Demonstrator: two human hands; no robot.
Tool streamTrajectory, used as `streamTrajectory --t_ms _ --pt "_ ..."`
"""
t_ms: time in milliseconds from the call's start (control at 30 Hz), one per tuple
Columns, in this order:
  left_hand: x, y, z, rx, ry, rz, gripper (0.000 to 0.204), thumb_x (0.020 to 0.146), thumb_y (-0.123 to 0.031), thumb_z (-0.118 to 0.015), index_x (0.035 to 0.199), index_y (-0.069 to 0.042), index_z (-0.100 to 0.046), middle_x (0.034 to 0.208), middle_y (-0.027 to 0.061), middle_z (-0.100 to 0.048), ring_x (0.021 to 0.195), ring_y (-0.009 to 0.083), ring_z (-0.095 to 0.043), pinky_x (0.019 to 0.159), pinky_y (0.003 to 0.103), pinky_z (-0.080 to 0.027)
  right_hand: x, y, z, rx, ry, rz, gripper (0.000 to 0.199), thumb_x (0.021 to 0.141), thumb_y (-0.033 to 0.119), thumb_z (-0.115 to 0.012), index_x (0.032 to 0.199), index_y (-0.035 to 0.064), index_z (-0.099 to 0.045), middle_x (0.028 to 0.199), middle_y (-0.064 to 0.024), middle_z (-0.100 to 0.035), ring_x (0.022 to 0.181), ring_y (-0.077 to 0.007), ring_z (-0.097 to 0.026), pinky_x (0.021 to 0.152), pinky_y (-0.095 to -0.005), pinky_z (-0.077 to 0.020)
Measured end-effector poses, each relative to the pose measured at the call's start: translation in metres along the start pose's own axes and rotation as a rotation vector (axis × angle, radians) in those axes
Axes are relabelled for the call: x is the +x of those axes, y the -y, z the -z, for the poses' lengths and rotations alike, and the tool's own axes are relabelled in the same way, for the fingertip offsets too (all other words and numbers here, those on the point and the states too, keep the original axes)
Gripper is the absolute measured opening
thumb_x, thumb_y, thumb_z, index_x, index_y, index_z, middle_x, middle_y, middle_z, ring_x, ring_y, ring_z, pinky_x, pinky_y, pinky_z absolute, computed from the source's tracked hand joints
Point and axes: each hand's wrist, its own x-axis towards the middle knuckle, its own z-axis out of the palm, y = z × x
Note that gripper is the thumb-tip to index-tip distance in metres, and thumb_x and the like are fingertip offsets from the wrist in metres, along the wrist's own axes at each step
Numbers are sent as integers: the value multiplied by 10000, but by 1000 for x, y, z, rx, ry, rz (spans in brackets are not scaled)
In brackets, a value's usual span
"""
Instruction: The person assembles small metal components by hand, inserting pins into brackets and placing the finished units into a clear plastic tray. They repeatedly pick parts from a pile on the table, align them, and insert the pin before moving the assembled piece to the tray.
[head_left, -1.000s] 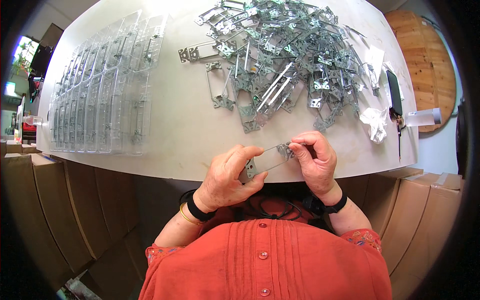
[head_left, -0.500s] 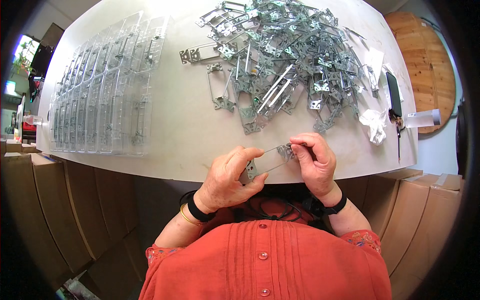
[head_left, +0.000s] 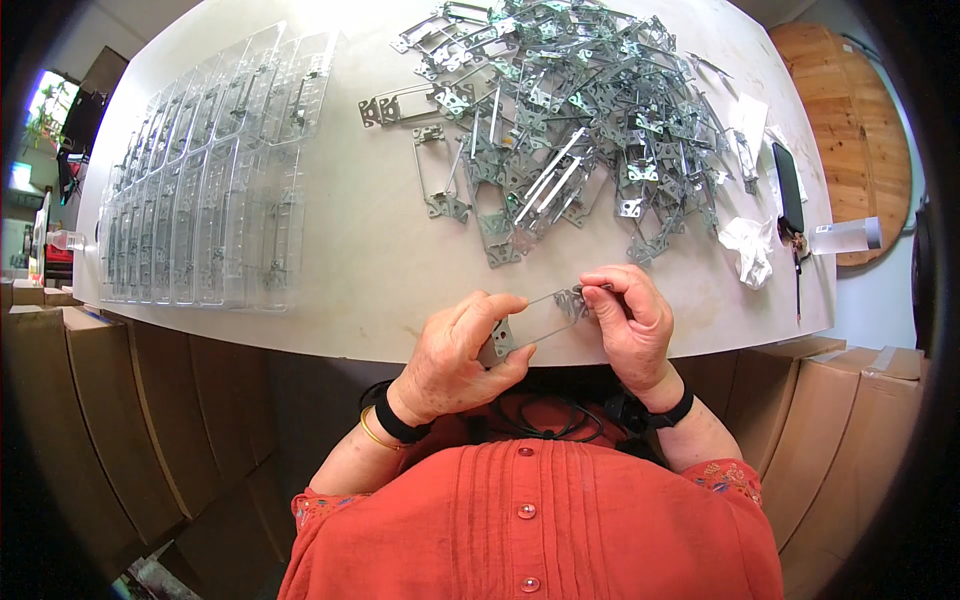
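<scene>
Between my hands, over the table's near edge, is a metal bracket frame (head_left: 546,336): a flat plate with holes at each end, joined by two thin rods. My left hand (head_left: 462,345) grips its left plate between thumb and fingers. At the opposite end, my right hand (head_left: 632,318) pinches the other plate, with thumb and forefinger together at its edge. My fingertips hide part of that end. Beyond my hands lies a big heap of similar metal bracket frames (head_left: 590,130), tangled together.
Clear plastic trays (head_left: 285,225) with bracket frames in their slots cover the table's left side. At the right lie a crumpled white tissue (head_left: 748,250), a dark phone (head_left: 788,190) and a clear bottle (head_left: 840,237). Cardboard boxes (head_left: 815,440) stand below the table on both sides.
</scene>
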Motion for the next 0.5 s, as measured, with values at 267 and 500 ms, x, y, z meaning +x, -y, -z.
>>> streamTrajectory --t_ms 267,500 --pt "0 -1 0 -10 -6 -3 523 741 -79 -880 1217 -38 -669 856 77 -624 593 188 -542 539 318 -437 -2 -3 1 92 16 -57 103 956 35 -786 1028 26 -712 955 -74 -710 799 -139 -659 712 -276 -538" --pt "0 0 1 -8 3 2 518 745 -82 -878 1217 -36 -671 851 75 -620 599 188 -541 543 315 -437 -2 -2 2 80 17 -66 96 957 50 -789 1019 27 -720 944 -71 -711 789 -144 -658 709 -275 -536"
